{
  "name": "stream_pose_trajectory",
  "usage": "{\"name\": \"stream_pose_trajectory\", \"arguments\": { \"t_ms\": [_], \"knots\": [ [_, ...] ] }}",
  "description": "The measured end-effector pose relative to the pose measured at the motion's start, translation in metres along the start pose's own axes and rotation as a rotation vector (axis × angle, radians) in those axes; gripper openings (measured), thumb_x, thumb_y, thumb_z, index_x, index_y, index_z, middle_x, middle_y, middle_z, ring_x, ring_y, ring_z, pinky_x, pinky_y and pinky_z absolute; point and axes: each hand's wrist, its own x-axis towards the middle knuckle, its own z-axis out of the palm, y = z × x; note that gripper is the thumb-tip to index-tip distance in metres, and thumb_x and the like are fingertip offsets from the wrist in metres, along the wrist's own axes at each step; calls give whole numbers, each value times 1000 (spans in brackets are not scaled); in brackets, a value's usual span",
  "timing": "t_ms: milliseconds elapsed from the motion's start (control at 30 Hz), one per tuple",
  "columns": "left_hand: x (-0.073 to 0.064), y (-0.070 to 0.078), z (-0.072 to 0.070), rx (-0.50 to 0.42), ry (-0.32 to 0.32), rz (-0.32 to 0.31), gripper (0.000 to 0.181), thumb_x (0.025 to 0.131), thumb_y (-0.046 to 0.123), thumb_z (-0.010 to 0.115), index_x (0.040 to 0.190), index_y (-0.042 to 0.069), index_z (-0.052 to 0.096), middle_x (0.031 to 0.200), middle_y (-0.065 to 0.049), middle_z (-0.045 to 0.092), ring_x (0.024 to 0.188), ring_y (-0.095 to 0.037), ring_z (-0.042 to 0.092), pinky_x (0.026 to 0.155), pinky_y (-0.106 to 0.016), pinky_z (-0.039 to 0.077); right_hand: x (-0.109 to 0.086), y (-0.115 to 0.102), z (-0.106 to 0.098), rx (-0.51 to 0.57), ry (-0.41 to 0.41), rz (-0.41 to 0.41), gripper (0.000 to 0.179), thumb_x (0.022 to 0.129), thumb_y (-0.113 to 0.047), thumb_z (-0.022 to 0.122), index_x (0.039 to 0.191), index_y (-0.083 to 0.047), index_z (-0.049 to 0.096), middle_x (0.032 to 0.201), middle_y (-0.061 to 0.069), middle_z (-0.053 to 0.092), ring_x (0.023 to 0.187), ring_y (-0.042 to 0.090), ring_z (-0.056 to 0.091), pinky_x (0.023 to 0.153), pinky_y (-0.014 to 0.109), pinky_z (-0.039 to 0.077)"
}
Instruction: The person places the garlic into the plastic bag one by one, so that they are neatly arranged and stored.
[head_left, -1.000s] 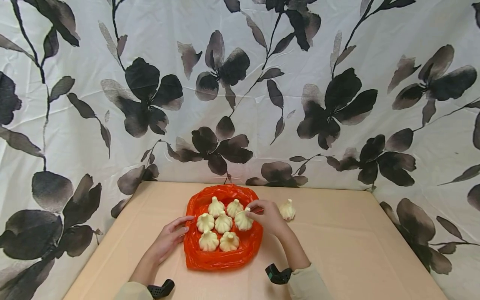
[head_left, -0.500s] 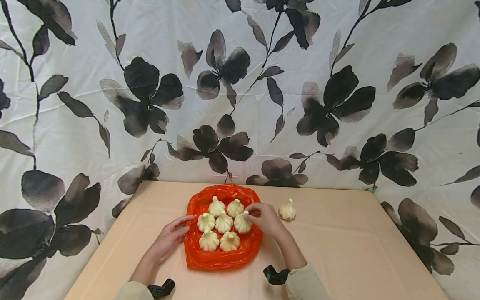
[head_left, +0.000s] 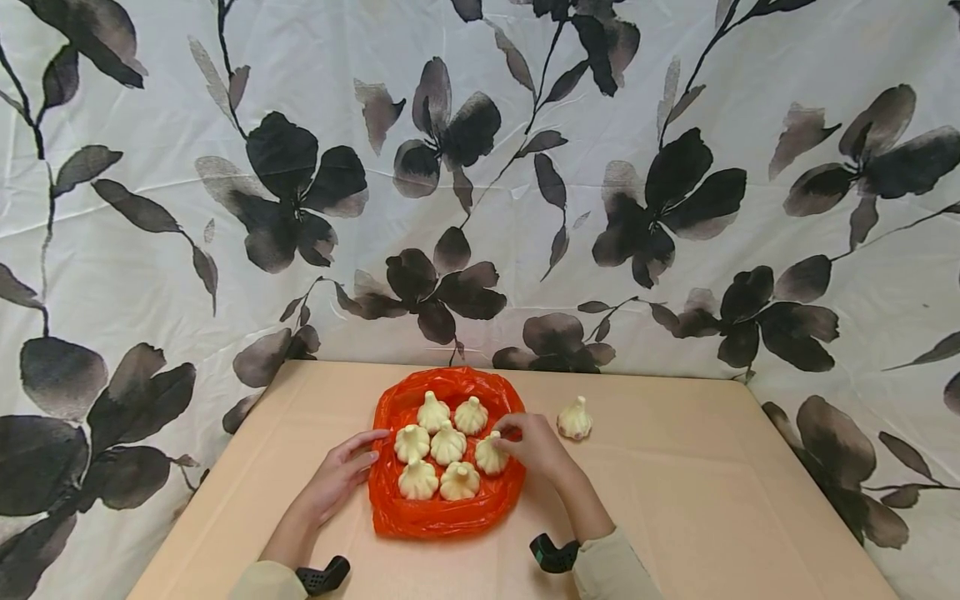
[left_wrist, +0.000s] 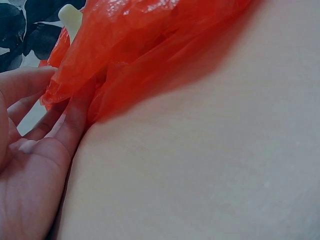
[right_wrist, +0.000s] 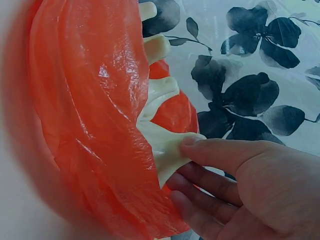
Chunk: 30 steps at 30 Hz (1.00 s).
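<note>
My right hand (head_left: 532, 442) pinches the stem of a white garlic bulb (head_left: 491, 455) between thumb and fingers, low inside the right side of a red plastic bag (head_left: 442, 525). The right wrist view shows the thumb on the stem (right_wrist: 170, 147), while the bag's wall hides the bulb's lower part. Several other garlic bulbs (head_left: 447, 446) sit stem-up in the opened bag. At its left rim, my left hand (head_left: 337, 475) holds the plastic, with the bag's edge between the fingers (left_wrist: 75, 117) in the left wrist view.
One more garlic bulb (head_left: 574, 419) lies on the table (head_left: 712, 483), behind and right of the bag. A white cloth with dark flowers (head_left: 555, 242) hangs behind the table's far edge. Each wrist wears a black device (head_left: 553, 553).
The right hand has lowered its garlic bulb slightly into the bag, a little toward the front. My left hand has stayed at the rim. The head view has shifted slightly.
</note>
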Motion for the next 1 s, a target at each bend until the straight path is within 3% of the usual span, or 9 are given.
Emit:
{"name": "stream_pose_trajectory", "arguments": {
  "t_ms": [367,700,1000],
  "knots": [
    [-7,-1,5,-10,-17,22,47,98,18,54,143,11,43,154,-10,33,121,-4,55,97,-24,51,-10,3,-4,-19,-98,1,8,83,-13,74,91,-15,72,85,-2,65,80,14,57,70,22,56],
    [-12,-6,9,-5,6,21,48,98,20,56,143,12,44,154,-9,34,122,-3,54,98,-23,50,-20,2,-11,-61,-195,-38,5,82,-16,76,86,-17,73,79,-6,65,77,12,57,69,19,54],
    [-11,-6,8,0,8,24,47,98,20,55,143,12,45,154,-9,34,125,-7,53,98,-24,51,-21,3,-13,-19,-221,-40,8,81,-12,77,88,-14,73,80,-4,67,76,13,59,71,22,57]
  ]
}}
